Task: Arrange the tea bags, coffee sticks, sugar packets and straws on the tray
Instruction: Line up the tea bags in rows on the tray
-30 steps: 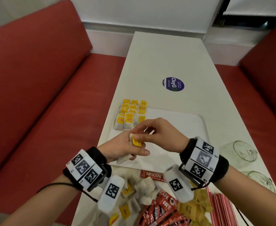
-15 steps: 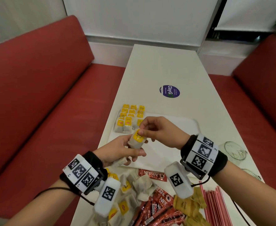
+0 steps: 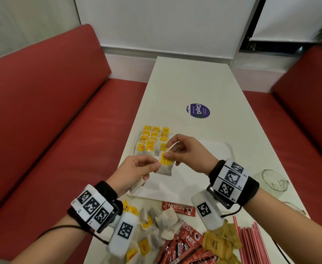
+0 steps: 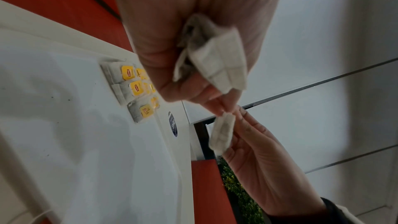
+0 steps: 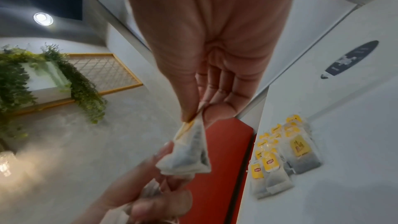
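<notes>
Head view: above the white plastic tray, the right hand pinches the top of a yellow-tagged paper tea bag; the left hand pinches its side. The bag hangs long axis vertical, with 3 neat tea-bag rows just beyond (right hand nearer).

Left wrist view: the left hand's lower fingers also curl around spare bags.

Right wrist view: thumb and forefinger grip the bag's top.

"NESCAFE" on coffee stick; "ClayG" on sticker
</notes>
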`<action>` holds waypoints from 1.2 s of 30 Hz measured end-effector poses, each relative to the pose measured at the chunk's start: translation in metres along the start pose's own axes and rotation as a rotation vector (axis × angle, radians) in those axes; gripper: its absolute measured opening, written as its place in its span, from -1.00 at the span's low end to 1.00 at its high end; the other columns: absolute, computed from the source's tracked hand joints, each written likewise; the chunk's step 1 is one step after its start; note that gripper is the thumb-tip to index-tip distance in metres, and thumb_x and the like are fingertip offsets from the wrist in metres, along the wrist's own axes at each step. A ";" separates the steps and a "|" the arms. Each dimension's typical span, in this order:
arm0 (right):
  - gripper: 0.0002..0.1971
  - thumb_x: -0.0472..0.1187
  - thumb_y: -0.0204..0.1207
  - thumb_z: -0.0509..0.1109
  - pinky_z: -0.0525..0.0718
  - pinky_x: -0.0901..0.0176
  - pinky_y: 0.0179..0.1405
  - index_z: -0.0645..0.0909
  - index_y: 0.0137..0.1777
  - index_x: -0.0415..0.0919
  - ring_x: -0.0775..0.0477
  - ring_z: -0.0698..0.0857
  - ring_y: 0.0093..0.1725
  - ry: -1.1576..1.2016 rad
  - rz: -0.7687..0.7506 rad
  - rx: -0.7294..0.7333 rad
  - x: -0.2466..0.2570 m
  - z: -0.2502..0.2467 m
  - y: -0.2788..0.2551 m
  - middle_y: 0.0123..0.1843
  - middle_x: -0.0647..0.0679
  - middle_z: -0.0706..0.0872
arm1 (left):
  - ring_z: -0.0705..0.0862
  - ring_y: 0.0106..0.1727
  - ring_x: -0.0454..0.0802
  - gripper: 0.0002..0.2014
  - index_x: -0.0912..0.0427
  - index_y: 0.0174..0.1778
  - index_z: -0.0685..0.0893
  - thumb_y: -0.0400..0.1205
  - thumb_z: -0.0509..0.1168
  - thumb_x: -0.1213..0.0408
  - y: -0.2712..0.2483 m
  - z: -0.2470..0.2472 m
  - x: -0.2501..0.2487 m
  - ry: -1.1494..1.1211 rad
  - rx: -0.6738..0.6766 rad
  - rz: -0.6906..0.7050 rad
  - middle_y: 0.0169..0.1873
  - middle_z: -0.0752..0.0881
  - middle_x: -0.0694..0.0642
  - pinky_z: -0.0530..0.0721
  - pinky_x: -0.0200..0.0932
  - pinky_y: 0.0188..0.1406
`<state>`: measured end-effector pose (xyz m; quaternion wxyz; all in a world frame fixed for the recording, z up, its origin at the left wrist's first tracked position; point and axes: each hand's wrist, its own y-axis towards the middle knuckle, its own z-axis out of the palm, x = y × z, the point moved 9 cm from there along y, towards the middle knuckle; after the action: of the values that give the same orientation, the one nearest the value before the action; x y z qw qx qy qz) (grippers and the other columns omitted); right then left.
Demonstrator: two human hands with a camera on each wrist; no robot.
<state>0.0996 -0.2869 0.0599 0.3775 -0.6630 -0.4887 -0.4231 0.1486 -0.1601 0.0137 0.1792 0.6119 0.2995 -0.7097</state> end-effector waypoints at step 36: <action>-0.82 -0.43 0.41 0.48 0.74 0.26 -0.45 0.55 -0.32 -0.25 0.11 0.67 -0.59 0.119 0.387 -0.192 -0.131 0.004 0.082 -0.44 -0.16 0.68 | 0.60 -0.24 -0.07 -0.89 0.15 -0.26 0.70 0.48 0.49 0.22 0.133 -0.035 0.026 0.822 -0.137 -0.078 -0.35 0.67 0.06 0.43 -0.41 -0.43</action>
<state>0.1577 -0.3458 -0.0708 0.4148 -0.7514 -0.2868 -0.4256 0.2526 -0.2352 -0.0416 0.0581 0.8191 0.4157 -0.3910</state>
